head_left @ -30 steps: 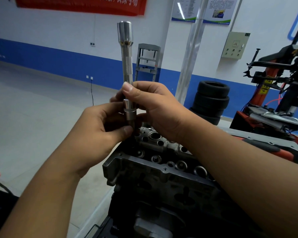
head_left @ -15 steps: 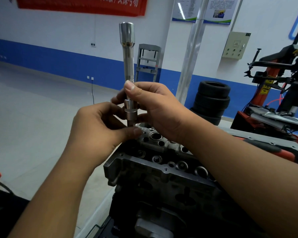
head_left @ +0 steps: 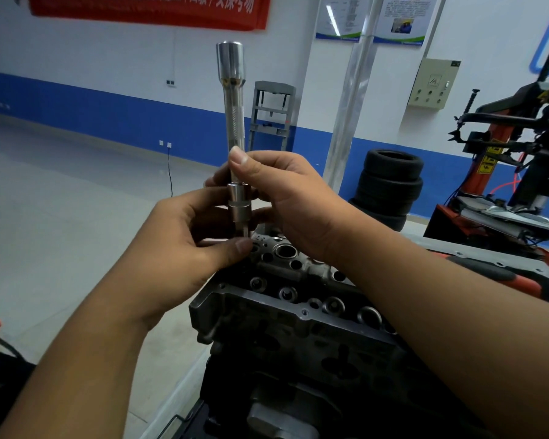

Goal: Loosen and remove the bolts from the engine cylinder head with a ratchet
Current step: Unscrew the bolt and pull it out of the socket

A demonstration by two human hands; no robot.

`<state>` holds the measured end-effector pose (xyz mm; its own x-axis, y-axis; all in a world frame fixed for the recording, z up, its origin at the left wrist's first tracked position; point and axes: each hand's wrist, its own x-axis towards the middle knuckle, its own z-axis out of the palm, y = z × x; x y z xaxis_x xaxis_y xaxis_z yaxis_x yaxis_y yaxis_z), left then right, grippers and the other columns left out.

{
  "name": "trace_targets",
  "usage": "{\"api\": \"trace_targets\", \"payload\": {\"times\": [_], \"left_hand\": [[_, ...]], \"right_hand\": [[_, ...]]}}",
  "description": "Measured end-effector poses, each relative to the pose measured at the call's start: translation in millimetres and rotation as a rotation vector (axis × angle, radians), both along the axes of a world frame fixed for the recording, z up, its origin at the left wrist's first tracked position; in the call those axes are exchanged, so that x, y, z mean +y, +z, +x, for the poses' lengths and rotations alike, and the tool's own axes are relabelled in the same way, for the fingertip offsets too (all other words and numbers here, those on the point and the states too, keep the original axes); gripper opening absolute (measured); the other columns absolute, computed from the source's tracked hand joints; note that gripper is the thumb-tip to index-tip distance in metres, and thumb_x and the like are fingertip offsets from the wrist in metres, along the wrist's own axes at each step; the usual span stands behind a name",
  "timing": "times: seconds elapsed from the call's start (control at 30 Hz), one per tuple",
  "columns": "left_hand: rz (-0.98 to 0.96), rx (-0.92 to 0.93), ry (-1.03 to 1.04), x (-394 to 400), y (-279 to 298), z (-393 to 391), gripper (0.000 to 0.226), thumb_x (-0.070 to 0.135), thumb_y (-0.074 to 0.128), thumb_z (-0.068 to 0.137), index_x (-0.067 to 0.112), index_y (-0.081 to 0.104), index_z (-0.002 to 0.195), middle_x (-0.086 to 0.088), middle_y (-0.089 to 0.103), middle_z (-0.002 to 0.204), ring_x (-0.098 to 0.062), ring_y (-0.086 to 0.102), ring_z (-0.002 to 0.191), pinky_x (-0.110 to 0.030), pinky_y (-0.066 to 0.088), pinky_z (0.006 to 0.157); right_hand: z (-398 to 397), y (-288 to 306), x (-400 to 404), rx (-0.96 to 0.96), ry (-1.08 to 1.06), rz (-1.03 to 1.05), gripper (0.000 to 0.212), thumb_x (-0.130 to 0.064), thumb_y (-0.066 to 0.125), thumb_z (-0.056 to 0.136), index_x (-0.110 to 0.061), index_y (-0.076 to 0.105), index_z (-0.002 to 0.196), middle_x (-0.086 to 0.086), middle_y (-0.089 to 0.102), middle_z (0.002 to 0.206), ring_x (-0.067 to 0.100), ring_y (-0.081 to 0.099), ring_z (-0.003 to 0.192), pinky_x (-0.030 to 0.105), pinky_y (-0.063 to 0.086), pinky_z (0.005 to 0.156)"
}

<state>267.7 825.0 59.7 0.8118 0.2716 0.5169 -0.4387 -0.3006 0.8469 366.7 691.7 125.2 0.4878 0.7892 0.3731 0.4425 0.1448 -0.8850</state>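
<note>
— Where's the tool?

— Your right hand (head_left: 295, 198) pinches the extension bar (head_left: 235, 122) upright, its socket (head_left: 240, 205) just above the cylinder head's (head_left: 298, 296) far-left corner.

— And the other hand?

— Your left hand (head_left: 184, 239) curls beneath the socket, thumb and fingers pinching the bit (head_left: 245, 231) there.

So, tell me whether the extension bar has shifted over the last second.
No. The extension bar stands upright in the same place against the cylinder head and the grey rack behind it, with the left hand and right hand gripping its lower end.
</note>
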Motion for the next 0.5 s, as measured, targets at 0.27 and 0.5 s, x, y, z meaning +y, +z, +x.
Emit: {"api": "trace_targets", "payload": {"times": [0.27, 0.5], "left_hand": [[0.002, -0.005, 0.234, -8.2, -0.4, 4.3, 0.044, 0.036, 0.088, 0.052, 0.034, 0.073, 0.094, 0.011, 0.079, 0.08, -0.007, 0.077, 0.074, -0.019, 0.06, 0.061], [0.051, 0.043, 0.117, -8.6, -1.0, 2.8, 0.045, -0.001, 0.082, 0.081, 0.035, 0.072, 0.107, 0.009, 0.081, 0.089, -0.01, 0.078, 0.086, -0.031, 0.063, 0.077]], "right_hand": [[-0.4, -0.1, 0.8, -0.035, -0.051, -0.021, 0.034, -0.036, 0.053, 0.107, -0.014, 0.073, 0.092, 0.013, 0.075, 0.108, 0.025, 0.066, 0.094, 0.049, 0.05, 0.085], [-0.6, -0.2, 1.3, -0.027, -0.046, -0.013, 0.035, -0.039, 0.054, 0.106, -0.015, 0.073, 0.09, 0.012, 0.076, 0.107, 0.024, 0.065, 0.089, 0.045, 0.049, 0.082]]}}
